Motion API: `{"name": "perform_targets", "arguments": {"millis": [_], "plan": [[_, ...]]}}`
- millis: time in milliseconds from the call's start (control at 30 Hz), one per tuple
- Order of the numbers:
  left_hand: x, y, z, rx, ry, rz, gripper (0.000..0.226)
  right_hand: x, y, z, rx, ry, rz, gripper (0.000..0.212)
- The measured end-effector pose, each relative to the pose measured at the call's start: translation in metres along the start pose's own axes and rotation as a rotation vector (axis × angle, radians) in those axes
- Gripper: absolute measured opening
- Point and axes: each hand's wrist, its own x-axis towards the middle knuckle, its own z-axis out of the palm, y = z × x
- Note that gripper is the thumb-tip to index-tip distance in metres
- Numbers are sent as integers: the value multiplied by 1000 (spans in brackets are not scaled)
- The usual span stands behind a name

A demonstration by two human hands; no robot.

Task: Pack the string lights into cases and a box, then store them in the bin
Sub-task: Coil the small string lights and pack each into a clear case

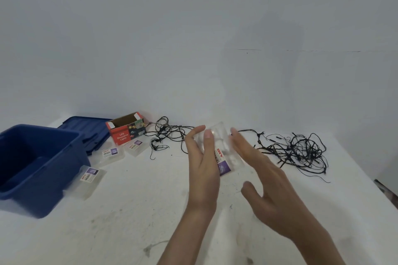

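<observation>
My left hand (201,163) grips a clear plastic case (224,153) with a red and purple label, held above the white table (150,211). My right hand (260,170) is beside the case with straight fingers touching its right side. A black string of lights (295,151) lies tangled on the table behind my right hand, and its wire runs left to another tangle (163,135). Three more clear cases (89,180) (112,154) (136,146) lie to the left. An open red box (126,128) stands at the back. The blue bin (36,165) is at the left edge.
The bin's blue lid (90,131) lies flat behind the bin. A white wall rises right behind the table. The table's right edge runs diagonally at the far right, with dark floor beyond.
</observation>
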Motion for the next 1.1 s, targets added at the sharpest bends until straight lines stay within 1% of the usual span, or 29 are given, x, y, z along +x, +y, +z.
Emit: {"name": "perform_targets", "arguments": {"millis": [67,133,233,333,433,500,633,700,767,833,900,1000,1100], "plan": [[0,1,0,-2,-17,-10,21,-1,-3,4,94,-4,65,77],[2,3,-2,-29,-57,-44,21,-2,-1,9,107,42,121,72],[4,6,-5,-143,-142,-158,20,0,3,13,137,96,204,68],[2,7,-9,-261,-253,-265,26,5,4,19,108,147,169,69],[5,3,-15,-260,-329,-284,29,11,8,20,6,219,162,65],[10,-1,-21,-128,-357,-201,35,13,13,15,-16,237,140,61],[18,4,-35,408,-467,116,68,17,21,1,31,137,119,62],[23,9,-40,564,-556,185,76,17,23,-5,113,109,118,63],[27,12,-42,641,-578,203,77,15,25,-10,195,81,139,67],[29,12,-42,660,-524,217,74,14,29,-12,219,59,161,71],[30,12,-42,649,-469,184,73,13,31,-12,239,60,179,73],[30,13,-42,676,-452,196,64,14,32,-12,247,76,184,68],[30,14,-42,683,-437,213,60,15,32,-12,235,95,217,63]]}}
